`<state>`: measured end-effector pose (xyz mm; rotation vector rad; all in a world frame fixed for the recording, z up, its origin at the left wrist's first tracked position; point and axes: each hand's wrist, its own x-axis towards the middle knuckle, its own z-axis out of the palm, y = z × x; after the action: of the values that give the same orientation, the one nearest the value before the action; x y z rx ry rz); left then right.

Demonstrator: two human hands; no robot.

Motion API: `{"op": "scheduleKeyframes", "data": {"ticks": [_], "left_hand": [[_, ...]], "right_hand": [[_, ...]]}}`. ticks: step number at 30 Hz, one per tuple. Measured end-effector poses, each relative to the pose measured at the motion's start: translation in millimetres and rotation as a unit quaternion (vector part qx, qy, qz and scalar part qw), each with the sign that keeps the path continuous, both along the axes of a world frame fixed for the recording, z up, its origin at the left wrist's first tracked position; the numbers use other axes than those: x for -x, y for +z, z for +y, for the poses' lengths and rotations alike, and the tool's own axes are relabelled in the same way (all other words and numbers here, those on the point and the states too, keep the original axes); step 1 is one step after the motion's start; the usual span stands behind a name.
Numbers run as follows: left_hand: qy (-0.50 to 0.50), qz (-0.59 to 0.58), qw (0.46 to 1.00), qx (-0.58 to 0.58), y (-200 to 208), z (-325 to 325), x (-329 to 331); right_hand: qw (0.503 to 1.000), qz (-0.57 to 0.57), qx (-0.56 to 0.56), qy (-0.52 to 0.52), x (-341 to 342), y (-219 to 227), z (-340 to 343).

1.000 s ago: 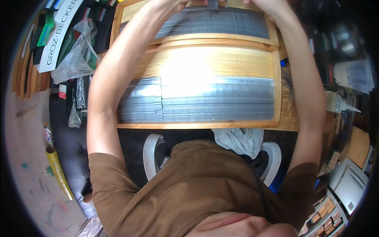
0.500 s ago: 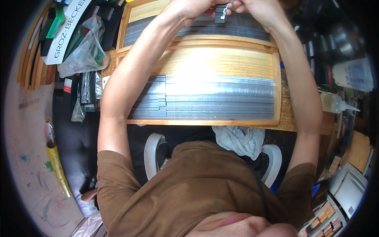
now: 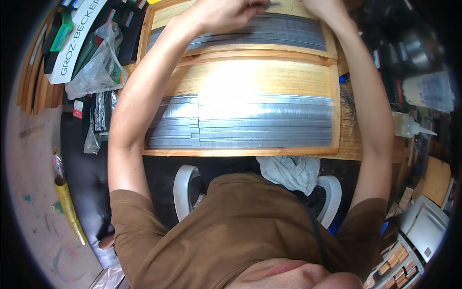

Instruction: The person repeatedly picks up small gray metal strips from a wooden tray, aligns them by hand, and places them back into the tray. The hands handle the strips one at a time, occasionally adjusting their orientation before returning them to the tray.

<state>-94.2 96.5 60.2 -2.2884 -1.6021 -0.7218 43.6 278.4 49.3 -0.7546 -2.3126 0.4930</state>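
Over the far wooden tray, my left hand is blurred by motion. Its fingers close on a small dark piece, whose outline is smeared. My right hand is at the top edge, above the far tray's right corner, with its fingers mostly cut off by the picture's edge. Beneath both hands the far tray bears rows of thin grey metal strips. A nearer wooden tray holds more grey strips, packed flat in its front half, with light glaring on them.
On the left lie a clear plastic bag, a white printed strip and dark boxes. To the right stand a plastic squeeze bottle and a whitish tub. A pale cloth hangs beside a grey chair arm.
My hands have parted. The left has swung leftward from the middle with the dark piece, while the right has drawn up toward the top edge. The view has shifted slightly.
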Motion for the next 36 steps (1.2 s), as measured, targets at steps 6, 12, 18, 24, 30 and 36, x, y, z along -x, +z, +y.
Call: {"op": "scheduleKeyframes", "data": {"ticks": [6,12,18,24,30,36], "left_hand": [[0.000,0.092,0.973,0.212,-8,14,-2],[0.039,0.076,0.932,0.352,9,31,-18],[0.046,0.077,0.933,0.349,-1,34,-11],[0.008,0.097,0.936,0.339,3,35,-7],[0.059,0.035,0.937,0.342,4,21,-7],[0.046,-0.065,0.964,0.254,19,-1,0]], "right_hand": [[0.998,-0.055,-0.008,0.005,24,-19,13],[0.996,-0.078,-0.032,0.011,33,-24,19],[0.995,-0.088,-0.039,0.013,37,-26,18],[0.989,-0.145,-0.010,-0.004,29,-21,12],[0.978,-0.209,0.027,-0.005,20,-10,-15],[0.957,-0.281,0.068,-0.007,10,5,-37]]}}
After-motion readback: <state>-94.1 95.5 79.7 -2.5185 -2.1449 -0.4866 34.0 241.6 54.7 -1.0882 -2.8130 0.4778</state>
